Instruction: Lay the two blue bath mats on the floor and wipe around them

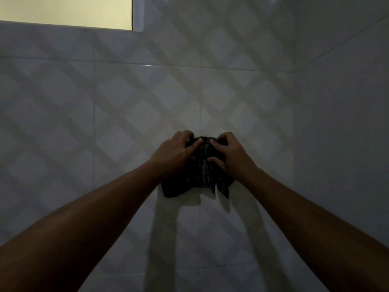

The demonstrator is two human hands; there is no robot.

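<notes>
A dark striped cloth (pixel 203 175) is bunched up and pressed against a pale tiled wall (pixel 126 114) with a diamond pattern. My left hand (pixel 175 153) grips its upper left part, fingers curled over the top edge. My right hand (pixel 228 153) grips its upper right part, thumb and fingers pressed into the fabric. The lower corners of the cloth hang loose below both hands. No blue bath mats are in view, and the floor is out of frame.
The room is dim. A lit yellowish opening (pixel 65 11) with a white frame sits at the top left. A second tiled wall (pixel 345 123) meets the first in a corner at the right.
</notes>
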